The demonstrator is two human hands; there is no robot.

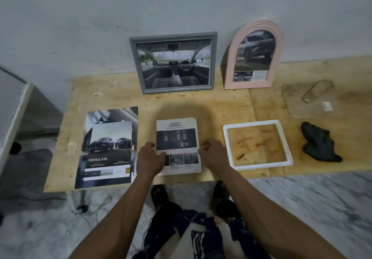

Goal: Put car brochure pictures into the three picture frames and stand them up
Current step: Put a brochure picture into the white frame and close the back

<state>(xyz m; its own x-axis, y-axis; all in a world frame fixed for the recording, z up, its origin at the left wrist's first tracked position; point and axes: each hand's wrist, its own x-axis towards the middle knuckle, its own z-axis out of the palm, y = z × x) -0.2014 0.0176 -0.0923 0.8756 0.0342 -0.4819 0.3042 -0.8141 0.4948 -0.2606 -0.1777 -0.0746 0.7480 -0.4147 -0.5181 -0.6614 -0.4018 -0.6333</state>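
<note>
A: Head view: left hand (151, 159) and right hand (213, 155) are pinching the brochure stack (177, 137) edges on the tabletop (221, 105).
B: Frames?
A: 2 are standing; white frame (258, 123) is lying flat.

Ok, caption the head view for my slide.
Both hands, left and right, hold the Safety page; white frame lies empty.
</note>
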